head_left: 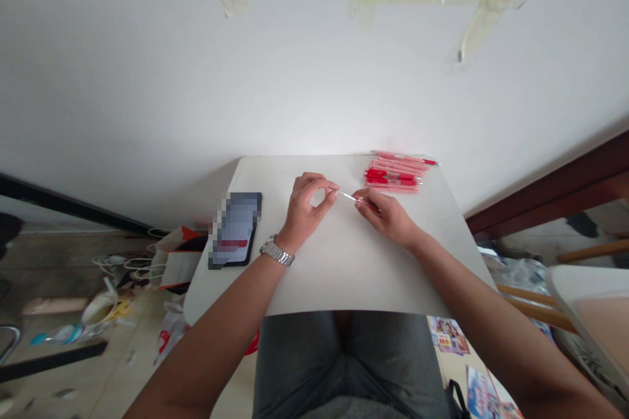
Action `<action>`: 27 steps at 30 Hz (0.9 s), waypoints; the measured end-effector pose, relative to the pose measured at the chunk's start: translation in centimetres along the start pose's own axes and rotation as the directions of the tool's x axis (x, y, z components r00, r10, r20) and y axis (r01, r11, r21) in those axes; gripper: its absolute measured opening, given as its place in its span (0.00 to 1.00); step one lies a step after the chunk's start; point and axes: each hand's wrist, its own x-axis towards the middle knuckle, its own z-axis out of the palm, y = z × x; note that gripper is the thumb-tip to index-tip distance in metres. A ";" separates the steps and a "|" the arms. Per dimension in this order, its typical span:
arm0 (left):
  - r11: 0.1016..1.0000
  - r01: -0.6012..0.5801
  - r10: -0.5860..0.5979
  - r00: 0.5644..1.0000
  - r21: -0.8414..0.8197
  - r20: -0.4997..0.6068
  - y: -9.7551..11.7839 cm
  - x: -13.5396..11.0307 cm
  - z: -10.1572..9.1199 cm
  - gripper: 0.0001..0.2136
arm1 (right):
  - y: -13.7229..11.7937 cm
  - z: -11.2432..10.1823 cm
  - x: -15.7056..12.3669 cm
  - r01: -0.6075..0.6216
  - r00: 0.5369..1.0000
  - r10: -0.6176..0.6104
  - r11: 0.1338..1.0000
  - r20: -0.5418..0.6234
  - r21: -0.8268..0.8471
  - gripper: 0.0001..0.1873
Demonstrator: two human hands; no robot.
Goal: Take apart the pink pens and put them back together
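Note:
Over the middle of the white table (pixel 314 281), both hands meet at one slim red pen (pixel 348 196). My right hand (pixel 386 213) wraps its fingers around the red body. A thin pale end sticks out to the left. My left hand (pixel 308 203), with a metal watch at its wrist, pinches the tip of that end between thumb and forefinger. Whether the pale part is a refill or the pen's own tip, I cannot tell. Just behind my right hand lies a pile of red and pink pens (pixel 396 173).
A phone (pixel 236 229), partly pixelated, lies at the table's left side. The white wall (pixel 295 91) with yellowed tape stands directly behind the table. Bags, cables and a bottle (pixel 61 334) litter the floor at left. Another white surface (pixel 590 294) stands at right.

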 end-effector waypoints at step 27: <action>0.937 0.334 -0.323 0.941 0.107 -0.104 -3.2 0.2 -0.5 0.03 | -0.2 -0.3 0.0 0.004 0.999 -0.005 1.000 -0.041 -0.009 0.14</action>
